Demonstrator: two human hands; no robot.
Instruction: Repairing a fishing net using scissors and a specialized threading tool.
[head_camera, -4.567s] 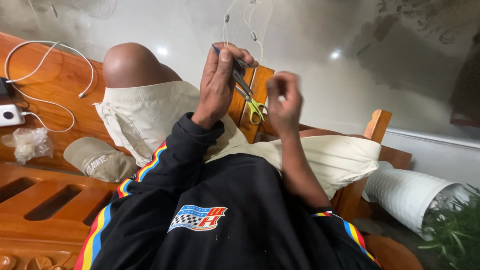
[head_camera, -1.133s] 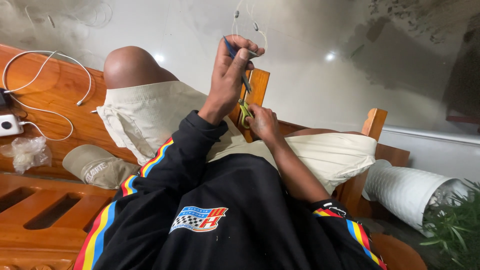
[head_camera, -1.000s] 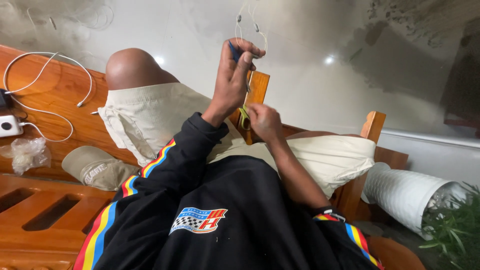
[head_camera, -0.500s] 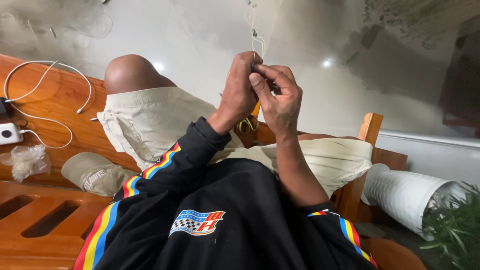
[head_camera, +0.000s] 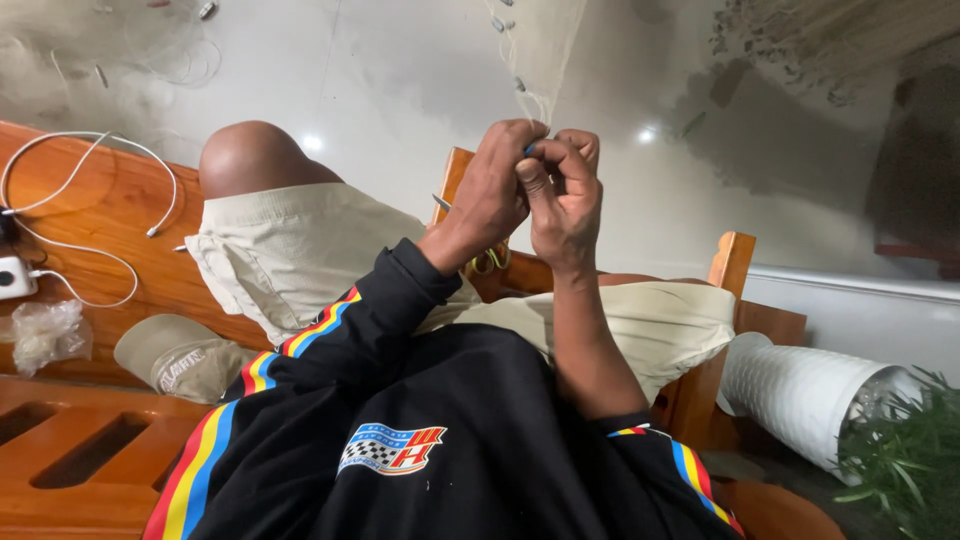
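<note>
My left hand (head_camera: 490, 195) and my right hand (head_camera: 565, 195) are raised together in front of me, fingertips pinched on a fine, pale net line (head_camera: 520, 70) that hangs down from above. A small blue piece (head_camera: 527, 150) shows between the fingertips. Scissors with yellow-green handles (head_camera: 488, 262) hang under my left hand, and their blade tip pokes out to its left. My left arm wears a black sleeve with coloured stripes. My right forearm is bare.
I sit on a wooden bench (head_camera: 90, 440) in beige shorts, my knee (head_camera: 255, 160) raised. On the bench lie a beige cap (head_camera: 180, 355), a white charger cable (head_camera: 80, 190) and a crumpled plastic bag (head_camera: 45, 335). A white perforated cylinder (head_camera: 810, 390) and a green plant (head_camera: 910, 450) are at the right.
My hands were apart with the scissors in plain view. My right hand has since come up from below the scissors to meet my left at the net line, and both have risen.
</note>
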